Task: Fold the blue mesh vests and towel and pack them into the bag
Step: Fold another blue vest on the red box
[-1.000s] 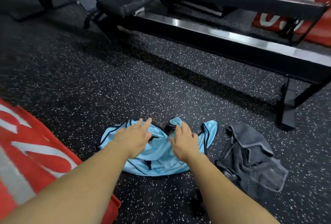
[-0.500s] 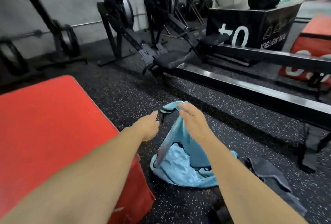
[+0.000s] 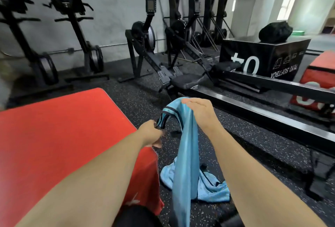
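Head view: left hand (image 3: 151,134), right hand (image 3: 201,112) grip one vest (image 3: 184,154); second vest (image 3: 208,188) on floor (image 3: 244,147).

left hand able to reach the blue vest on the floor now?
Probably not yet: the left hand grips the strap of the lifted vest, which hangs partly across the floor vest.

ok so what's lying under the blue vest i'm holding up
More blue mesh fabric, probably a second vest, lies crumpled on the speckled floor. The lifted vest, gripped by the left hand and right hand, hangs across its middle, hiding that part.
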